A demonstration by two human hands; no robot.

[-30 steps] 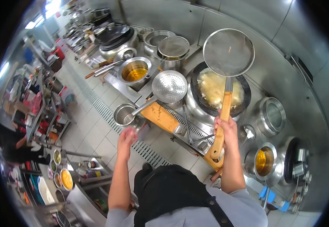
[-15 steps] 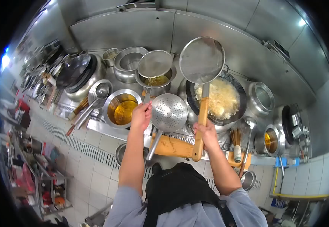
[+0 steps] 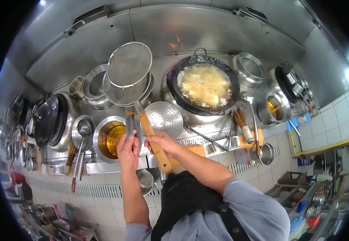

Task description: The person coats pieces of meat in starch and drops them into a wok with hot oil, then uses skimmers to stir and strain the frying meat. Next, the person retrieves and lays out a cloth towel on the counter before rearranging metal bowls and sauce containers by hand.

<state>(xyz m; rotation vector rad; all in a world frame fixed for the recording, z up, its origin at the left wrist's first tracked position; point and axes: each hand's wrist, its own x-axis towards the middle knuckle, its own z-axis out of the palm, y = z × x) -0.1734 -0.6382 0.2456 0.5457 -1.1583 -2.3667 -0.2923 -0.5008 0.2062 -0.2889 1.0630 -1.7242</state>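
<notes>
My right hand is wrapped round the wooden handle of a large mesh strainer, which is raised to the left of the wok. Close beside it, my left hand grips the flat handle of a second mesh strainer. The first strainer's mesh partly overlaps the second one, above a pot behind. Under the right-hand handle lies a perforated skimmer, its handle mostly hidden. A black wok on the right holds pale golden food in bubbling oil.
An oil-filled pot stands left of my hands, with a ladle in a bowl beyond. Right of the wok are a bamboo brush, a long-handled ladle and another oil pot. A steel wall rises behind.
The wooden-handled strainer has moved left, from in front of the wok to over the other strainer. My right hand has come close to my left. The view has shifted too.
</notes>
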